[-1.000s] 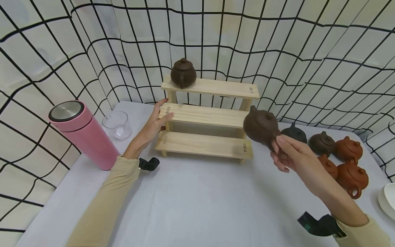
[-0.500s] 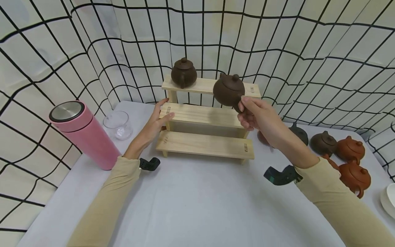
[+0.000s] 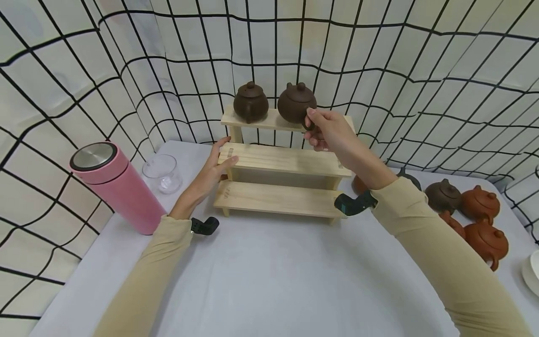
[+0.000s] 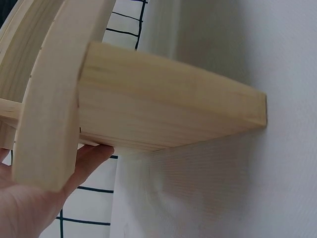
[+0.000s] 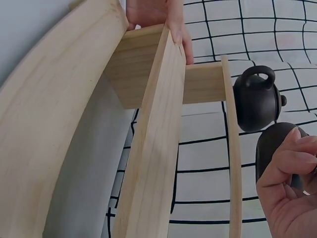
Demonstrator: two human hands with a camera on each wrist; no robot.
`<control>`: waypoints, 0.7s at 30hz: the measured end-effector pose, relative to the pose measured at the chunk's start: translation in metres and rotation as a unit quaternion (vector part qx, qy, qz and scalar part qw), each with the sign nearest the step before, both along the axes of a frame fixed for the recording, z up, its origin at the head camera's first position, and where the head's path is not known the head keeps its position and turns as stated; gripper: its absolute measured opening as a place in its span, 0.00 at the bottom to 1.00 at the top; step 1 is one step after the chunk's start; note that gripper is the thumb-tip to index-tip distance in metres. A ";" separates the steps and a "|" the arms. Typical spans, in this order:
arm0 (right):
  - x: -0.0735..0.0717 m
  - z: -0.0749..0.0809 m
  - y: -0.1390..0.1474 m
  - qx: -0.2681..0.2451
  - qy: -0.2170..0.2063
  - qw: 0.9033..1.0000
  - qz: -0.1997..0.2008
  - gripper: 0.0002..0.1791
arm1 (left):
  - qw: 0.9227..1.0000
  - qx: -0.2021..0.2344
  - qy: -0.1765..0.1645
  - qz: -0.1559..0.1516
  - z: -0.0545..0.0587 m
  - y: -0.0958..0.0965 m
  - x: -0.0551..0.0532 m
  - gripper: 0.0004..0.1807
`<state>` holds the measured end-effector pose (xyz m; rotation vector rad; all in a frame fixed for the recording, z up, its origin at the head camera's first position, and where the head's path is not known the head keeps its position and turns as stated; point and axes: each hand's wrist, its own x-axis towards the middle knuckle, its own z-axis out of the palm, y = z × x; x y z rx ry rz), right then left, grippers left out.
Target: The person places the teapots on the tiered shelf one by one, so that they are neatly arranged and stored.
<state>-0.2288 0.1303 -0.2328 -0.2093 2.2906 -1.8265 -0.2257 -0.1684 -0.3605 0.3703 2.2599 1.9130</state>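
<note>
Pinching a brown teapot (image 3: 296, 104), right hand (image 3: 331, 133) now higher, by top shelf (image 3: 273, 120)

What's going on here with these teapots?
A person's right hand holds a dark teapot at the top shelf of a wooden stand; whether it rests there is hard to tell. The left hand grips the middle shelf by its left end. A second dark teapot sits on top, and more teapots stand on the table to the right.

No text, label, brand, number or sign can be read on anything in the head view or either wrist view.
</note>
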 end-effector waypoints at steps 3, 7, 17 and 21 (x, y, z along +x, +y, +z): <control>-0.006 -0.001 -0.003 0.011 -0.007 1.000 -0.003 0.19 | 1.000 0.002 0.000 0.002 -0.001 0.000 0.000 0.41; -0.012 -0.004 -0.005 0.023 -0.014 1.000 -0.006 0.19 | 1.000 0.002 -0.002 0.002 -0.003 0.001 -0.001 0.40; -0.016 -0.006 -0.011 0.064 -0.002 0.998 -0.009 0.19 | 1.000 -0.003 0.013 0.001 -0.002 0.000 -0.001 0.39; -0.015 -0.005 -0.017 0.062 0.001 0.998 -0.002 0.20 | 0.999 -0.015 0.030 0.005 -0.002 -0.001 -0.002 0.39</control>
